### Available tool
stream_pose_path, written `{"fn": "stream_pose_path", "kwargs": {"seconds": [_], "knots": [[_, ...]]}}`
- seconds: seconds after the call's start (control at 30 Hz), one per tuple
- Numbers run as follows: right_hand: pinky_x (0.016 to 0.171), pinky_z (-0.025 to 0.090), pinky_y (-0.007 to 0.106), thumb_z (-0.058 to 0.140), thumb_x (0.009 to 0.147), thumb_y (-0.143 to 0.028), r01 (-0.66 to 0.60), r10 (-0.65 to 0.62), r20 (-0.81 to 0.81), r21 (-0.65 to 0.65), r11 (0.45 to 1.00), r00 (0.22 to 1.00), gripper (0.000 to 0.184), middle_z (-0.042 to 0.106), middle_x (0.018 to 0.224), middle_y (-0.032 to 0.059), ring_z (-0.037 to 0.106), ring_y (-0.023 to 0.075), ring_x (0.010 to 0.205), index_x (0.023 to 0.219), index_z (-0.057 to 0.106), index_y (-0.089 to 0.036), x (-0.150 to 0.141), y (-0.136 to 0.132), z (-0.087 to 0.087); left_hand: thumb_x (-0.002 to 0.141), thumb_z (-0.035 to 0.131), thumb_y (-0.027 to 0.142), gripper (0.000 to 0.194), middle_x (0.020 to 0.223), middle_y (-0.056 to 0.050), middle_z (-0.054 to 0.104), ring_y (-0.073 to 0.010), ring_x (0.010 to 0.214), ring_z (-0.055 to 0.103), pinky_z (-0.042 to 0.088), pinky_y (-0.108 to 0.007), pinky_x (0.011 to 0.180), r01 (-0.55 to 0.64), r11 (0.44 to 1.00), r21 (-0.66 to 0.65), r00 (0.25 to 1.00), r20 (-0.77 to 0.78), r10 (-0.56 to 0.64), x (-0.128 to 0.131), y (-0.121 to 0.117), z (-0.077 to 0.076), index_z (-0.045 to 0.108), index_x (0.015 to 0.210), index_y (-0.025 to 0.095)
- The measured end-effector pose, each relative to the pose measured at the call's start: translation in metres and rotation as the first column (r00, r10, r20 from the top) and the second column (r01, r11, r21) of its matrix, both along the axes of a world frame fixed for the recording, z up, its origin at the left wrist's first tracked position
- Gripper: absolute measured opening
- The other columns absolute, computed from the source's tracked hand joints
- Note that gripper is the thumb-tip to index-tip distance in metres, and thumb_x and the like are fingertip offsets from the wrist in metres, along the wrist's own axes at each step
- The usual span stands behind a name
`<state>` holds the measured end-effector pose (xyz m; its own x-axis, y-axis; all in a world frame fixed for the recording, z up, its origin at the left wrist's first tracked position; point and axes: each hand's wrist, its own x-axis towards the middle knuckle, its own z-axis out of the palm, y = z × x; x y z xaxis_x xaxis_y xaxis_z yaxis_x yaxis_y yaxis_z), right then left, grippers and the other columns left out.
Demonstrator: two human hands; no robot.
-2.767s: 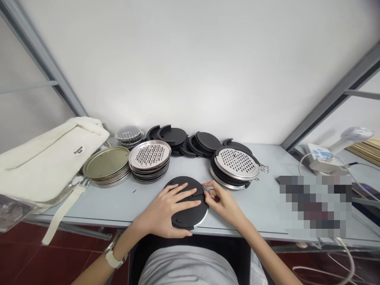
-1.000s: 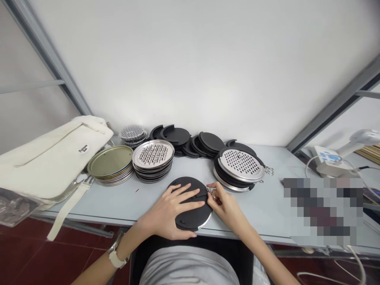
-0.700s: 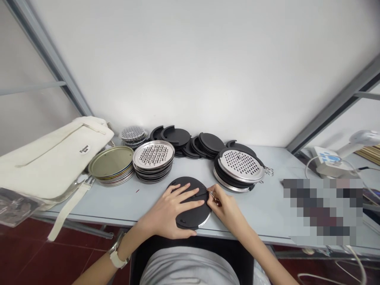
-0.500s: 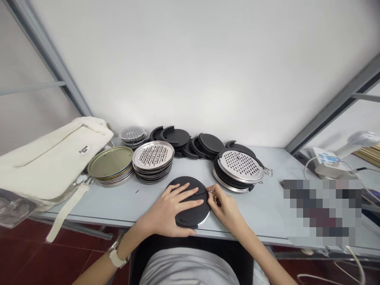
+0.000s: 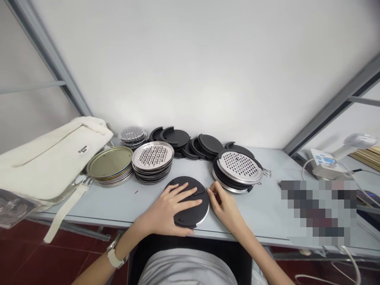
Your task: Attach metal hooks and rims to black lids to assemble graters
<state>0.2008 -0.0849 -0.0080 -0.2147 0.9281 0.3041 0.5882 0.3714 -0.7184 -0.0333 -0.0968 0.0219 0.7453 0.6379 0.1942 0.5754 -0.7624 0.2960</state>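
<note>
A round black plastic holder [image 5: 190, 213] lies on the table near its front edge, with a silver rim of metal showing at its lower right. My left hand [image 5: 170, 209] rests on top of it, fingers spread flat and thumb by the near edge. At the holder's right edge, my right hand [image 5: 222, 204] pinches a small metal wire clip, mostly hidden by the fingers. Just beyond my right hand is a stack of black holders fitted with metal grater discs [image 5: 242, 164], wire clips sticking out at its right side.
Behind my hands stand stacks of grater discs [image 5: 152, 156] and olive-topped metal discs [image 5: 109, 163]. Several black holders [image 5: 175, 138] lie along the wall. A white bag [image 5: 56, 158] sits at left; a white device [image 5: 323, 164] with cables and a blurred patch are at right.
My right hand has shifted slightly at the holder's edge, its fingers still pinched. My left hand stays flat on the holder. The view has moved a little.
</note>
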Motion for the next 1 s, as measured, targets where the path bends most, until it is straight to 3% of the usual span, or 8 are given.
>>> {"fn": "stream_pose_path", "kwargs": {"seconds": [0.3,0.47,0.83,1.0], "knots": [[0.062,0.035,0.027,0.041,0.096,-0.026,0.022,-0.022,0.056,0.009,1.000,0.998,0.022,0.047,0.069,-0.0015,0.047,0.0155,0.064,0.074,0.040,-0.022,0.001,0.001,-0.001,0.074,0.069,0.056,0.076,0.153,0.000,0.032,-0.0338,0.141,0.028,0.022,-0.050,0.112,0.004,1.000,0.001,1.000,0.014,-0.004,-0.001,0.000,-0.002,0.040,0.142,0.036],[0.057,0.031,0.026,0.041,0.097,-0.034,0.090,-0.090,0.003,0.012,0.996,0.996,0.032,0.039,0.063,-0.0040,0.040,0.0139,0.059,0.068,0.035,-0.022,0.002,0.005,-0.001,0.074,0.068,0.058,0.077,0.153,-0.001,0.033,-0.0342,0.140,0.029,0.023,-0.051,0.112,0.009,1.000,0.005,1.000,0.030,-0.010,-0.002,0.000,-0.002,0.041,0.142,0.035],[0.052,0.028,0.025,0.041,0.097,-0.042,-0.020,0.020,-0.004,-0.106,0.994,1.000,0.041,0.035,0.055,-0.0057,0.035,0.0116,0.053,0.062,0.032,-0.022,0.000,0.017,-0.002,0.073,0.068,0.060,0.077,0.152,-0.001,0.035,-0.0346,0.140,0.030,0.023,-0.052,0.112,0.010,1.000,0.010,0.998,0.056,-0.010,-0.003,0.000,-0.004,0.041,0.142,0.035],[0.054,0.029,0.025,0.038,0.098,-0.040,-0.068,0.071,0.022,-0.093,0.993,0.997,0.040,0.038,0.056,-0.0053,0.037,0.0118,0.054,0.064,0.032,-0.022,0.000,0.018,0.000,0.072,0.069,0.059,0.078,0.152,-0.001,0.035,-0.0344,0.140,0.030,0.023,-0.052,0.112,0.014,1.000,0.014,0.998,0.064,-0.015,-0.003,0.000,-0.004,0.041,0.141,0.035]]}}
